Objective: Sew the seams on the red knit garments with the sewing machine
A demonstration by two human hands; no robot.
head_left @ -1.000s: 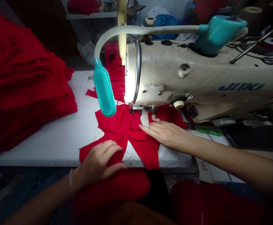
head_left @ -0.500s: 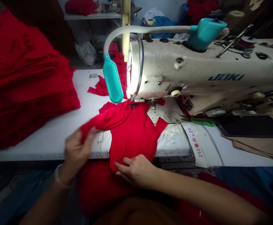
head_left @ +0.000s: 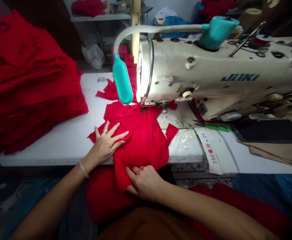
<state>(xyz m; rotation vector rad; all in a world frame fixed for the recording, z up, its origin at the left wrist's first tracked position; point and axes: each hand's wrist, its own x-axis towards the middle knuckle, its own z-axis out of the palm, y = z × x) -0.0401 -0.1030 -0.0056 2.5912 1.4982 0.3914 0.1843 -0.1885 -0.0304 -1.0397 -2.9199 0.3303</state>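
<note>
A red fabric piece [head_left: 143,140] lies across the front of the table, its far edge under the presser foot [head_left: 142,109] of the sewing machine [head_left: 176,73]. My left hand [head_left: 107,141] rests on the fabric's left part, palm down with fingers spread. At the front edge my right hand [head_left: 146,181] pinches the near end of the cloth, thumb beneath and fingers on top. More red cloth lies below it over my lap.
A tall stack of red fabric [head_left: 33,86] stands on the left. A teal lamp [head_left: 122,80] hangs by the machine head. To the right are green-handled snips [head_left: 217,126], a dark phone [head_left: 271,130] and brown card pieces [head_left: 273,152]. More red cloth lies behind the needle.
My left hand has moved right and laid down the left part of the fabric, its fingers now spread flat on it. My right hand keeps its pinch at the near edge.
</note>
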